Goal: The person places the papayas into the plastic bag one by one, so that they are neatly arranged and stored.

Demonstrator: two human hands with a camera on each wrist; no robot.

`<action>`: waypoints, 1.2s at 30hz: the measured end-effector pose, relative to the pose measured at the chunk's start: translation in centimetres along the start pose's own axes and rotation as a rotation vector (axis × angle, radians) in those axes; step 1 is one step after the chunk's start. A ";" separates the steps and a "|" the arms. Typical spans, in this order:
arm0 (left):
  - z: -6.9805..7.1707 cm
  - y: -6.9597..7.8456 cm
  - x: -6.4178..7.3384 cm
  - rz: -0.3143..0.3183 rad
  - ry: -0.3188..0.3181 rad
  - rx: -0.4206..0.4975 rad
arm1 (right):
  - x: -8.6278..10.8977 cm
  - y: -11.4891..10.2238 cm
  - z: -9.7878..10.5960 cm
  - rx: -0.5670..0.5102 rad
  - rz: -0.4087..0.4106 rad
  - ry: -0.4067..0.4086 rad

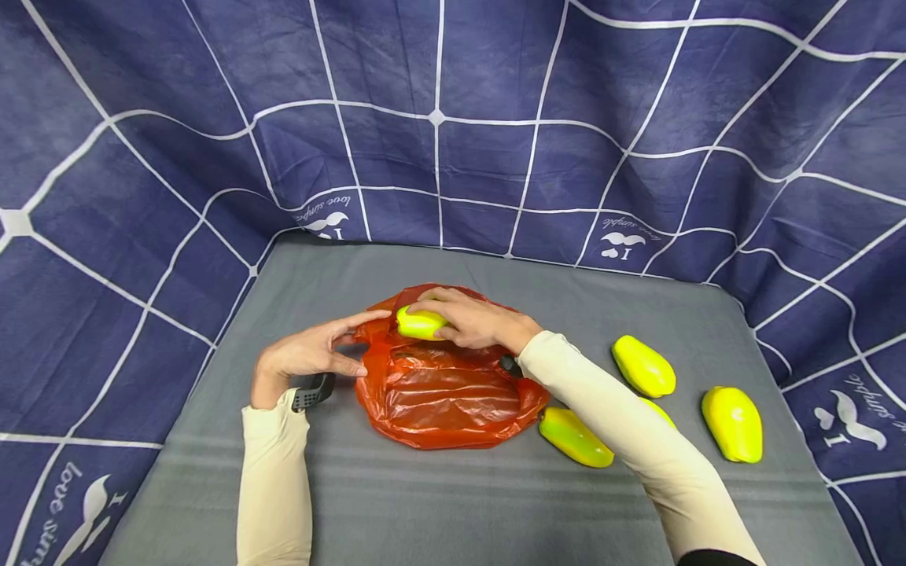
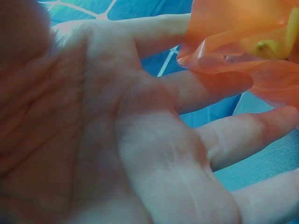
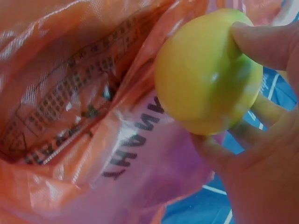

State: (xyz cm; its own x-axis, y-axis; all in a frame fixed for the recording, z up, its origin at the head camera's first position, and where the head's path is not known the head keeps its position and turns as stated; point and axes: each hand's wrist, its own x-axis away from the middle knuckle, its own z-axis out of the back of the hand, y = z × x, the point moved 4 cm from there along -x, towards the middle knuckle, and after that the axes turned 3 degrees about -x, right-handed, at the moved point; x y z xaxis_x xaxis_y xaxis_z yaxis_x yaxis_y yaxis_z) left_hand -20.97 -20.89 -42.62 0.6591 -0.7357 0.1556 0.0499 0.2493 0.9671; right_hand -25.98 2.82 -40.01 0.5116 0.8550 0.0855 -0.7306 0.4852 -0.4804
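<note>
A red plastic bag (image 1: pixel 453 397) lies on the grey surface with its mouth spread wide. Over the far part of its mouth, my right hand (image 1: pixel 473 318) holds a yellow-green papaya (image 1: pixel 419 324). The right wrist view shows the thumb on one side of the papaya (image 3: pixel 201 74) and fingers on the other, beside the printed bag wall (image 3: pixel 126 144). At the bag's left rim is my left hand (image 1: pixel 304 350), fingers extended and spread. In the left wrist view its straight fingers (image 2: pixel 210 91) touch the thin film (image 2: pixel 243 28).
To the right lie more yellow papayas: one (image 1: pixel 644 366) farther back, one (image 1: pixel 732 424) at the far right, and one (image 1: pixel 575 437) beside the bag. Another (image 1: pixel 657 410) is mostly hidden by the right sleeve (image 1: pixel 623 432). A blue gridded curtain (image 1: pixel 481 157) surrounds the surface.
</note>
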 end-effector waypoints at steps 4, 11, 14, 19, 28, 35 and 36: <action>0.0 0.0 0.0 0.016 -0.003 0.020 | -0.5 0.5 -0.8 -0.001 0.028 0.017; 0.1 -0.1 0.1 0.027 0.008 0.016 | -1.6 0.7 -2.0 0.000 -0.021 -0.010; 0.1 -0.2 0.1 0.024 0.009 0.017 | -2.0 0.7 -2.5 0.001 -0.033 -0.004; 0.0 -0.3 0.2 0.031 0.003 0.020 | -2.2 0.7 -3.1 0.002 -0.045 -0.005; 0.1 -0.4 0.3 0.034 0.019 -0.010 | -2.2 0.8 -3.2 0.003 -0.072 0.007; 0.1 -0.4 0.4 0.051 0.032 -0.030 | -2.3 0.9 -3.4 0.015 -0.062 0.044; 0.0 -0.4 0.3 0.053 0.030 -0.023 | -2.3 0.9 -3.4 0.020 -0.064 0.046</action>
State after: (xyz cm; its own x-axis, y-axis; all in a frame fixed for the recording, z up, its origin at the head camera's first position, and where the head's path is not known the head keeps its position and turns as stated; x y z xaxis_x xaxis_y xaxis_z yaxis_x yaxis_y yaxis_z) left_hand -20.79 -21.25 -42.92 0.6837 -0.7017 0.2002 0.0316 0.3025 0.9526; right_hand -26.27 0.71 -43.64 0.5773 0.8131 0.0748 -0.7046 0.5423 -0.4577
